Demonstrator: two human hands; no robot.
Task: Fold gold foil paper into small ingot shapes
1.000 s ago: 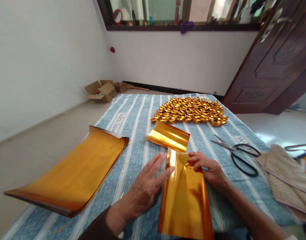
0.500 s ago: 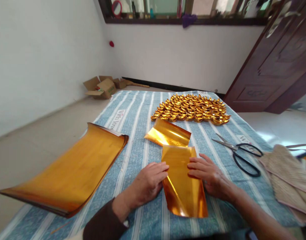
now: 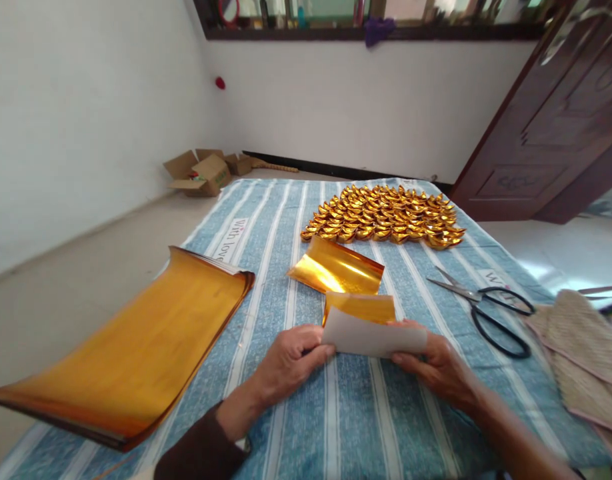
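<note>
A: What is the surface, and what room is it?

B: It is a flat surface covered with a blue cloth [image 3: 286, 427] with white stripes. The walls are white, there is a dark wooden door [image 3: 551, 127] on the right, and open cardboard boxes [image 3: 203, 171] stand on the floor by the far wall.

A: What lies on the cloth?

B: At the far end, many small folded gold ingots [image 3: 383, 217] in close rows. On the left, a big stack of gold sheets [image 3: 131, 347] with curled edges. On the right, black-handled scissors [image 3: 486, 303], and beside them some beige fabric [image 3: 581, 347].

A: And the thing in the hands?

B: A gold foil sheet [image 3: 371, 330], folded over, so its white back side faces the camera and a gold strip shows above. It is held just over the cloth, near the front middle. Just behind it lies another curled gold piece [image 3: 339, 267].

A: How are the fingers?

B: The left hand [image 3: 286, 363] pinches the left edge of the sheet between thumb and fingers. The right hand [image 3: 443, 370] pinches the right edge the same way.
</note>
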